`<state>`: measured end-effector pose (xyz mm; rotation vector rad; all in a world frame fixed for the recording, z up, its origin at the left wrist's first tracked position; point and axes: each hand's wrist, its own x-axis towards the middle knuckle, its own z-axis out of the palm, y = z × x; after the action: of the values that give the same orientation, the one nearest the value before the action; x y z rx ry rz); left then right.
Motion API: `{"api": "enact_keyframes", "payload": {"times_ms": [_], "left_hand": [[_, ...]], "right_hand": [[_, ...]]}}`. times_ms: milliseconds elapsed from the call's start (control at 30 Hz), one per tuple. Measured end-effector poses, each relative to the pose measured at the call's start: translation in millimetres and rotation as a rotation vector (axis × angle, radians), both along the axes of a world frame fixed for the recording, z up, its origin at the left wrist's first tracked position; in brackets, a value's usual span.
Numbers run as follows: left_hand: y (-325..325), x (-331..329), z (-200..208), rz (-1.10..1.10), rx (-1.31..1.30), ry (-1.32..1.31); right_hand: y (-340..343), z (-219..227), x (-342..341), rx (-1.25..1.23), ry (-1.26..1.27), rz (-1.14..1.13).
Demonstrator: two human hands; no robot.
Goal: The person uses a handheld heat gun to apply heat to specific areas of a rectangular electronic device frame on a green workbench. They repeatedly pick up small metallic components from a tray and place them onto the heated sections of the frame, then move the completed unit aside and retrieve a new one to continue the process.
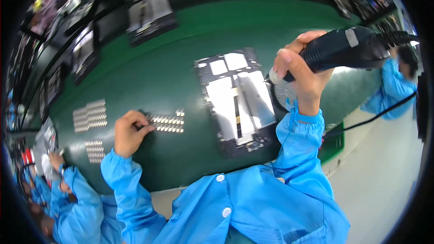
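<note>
Fingers [289,63] gripping black power screwdriver [343,47], long axis level, tip leftward

One black electric screwdriver [346,47] is in view. One dark panel assembly [237,101] lies mid-surface [181,54], and three more trays [149,13] sit along the far edge. Three clusters of small silver parts [167,123] lie near the front edge; the single pieces are too small to count.

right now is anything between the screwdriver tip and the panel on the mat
Nothing visible. The right hand holds the black electric screwdriver just off the panel's right edge; the left hand is at the rows of small metal parts.
</note>
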<state>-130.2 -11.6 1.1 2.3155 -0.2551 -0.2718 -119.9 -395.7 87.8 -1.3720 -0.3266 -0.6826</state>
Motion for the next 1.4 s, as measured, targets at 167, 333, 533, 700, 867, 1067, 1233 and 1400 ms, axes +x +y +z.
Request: {"api": "enact_keyframes", "payload": {"times_ms": [167,333,533,700,867,1067,1233,1400], "left_hand": [[-18,3,15,-0.020,0.136,-0.072],[-17,6,17,-0.032,0.200,-0.047],[-6,2,3,0.166,-0.291,0.260],[-13,-4,3,0.256,-0.175,0.181],[-47,-20,10,0.118,0.246,-0.430],[-97,-37,14,0.080,-0.025,-0.377],[-123,-49,5,0.014,-0.159,-0.146],[-130,-52,-2,0.019,-0.193,0.003]], "right_hand": [[-55,-22,-23,0.098,0.087,-0.182],[-58,-41,-28,0.120,0.154,-0.258],[-57,-47,-25,0.117,0.166,-0.206],[-57,-50,-28,0.068,0.157,-0.177],[-56,-52,-25,0.068,0.154,-0.157],[-58,-56,-22,0.077,0.213,-0.164],[-56,-57,-21,0.081,0.184,-0.164],[-53,-56,-22,0.074,0.201,-0.177]]}}
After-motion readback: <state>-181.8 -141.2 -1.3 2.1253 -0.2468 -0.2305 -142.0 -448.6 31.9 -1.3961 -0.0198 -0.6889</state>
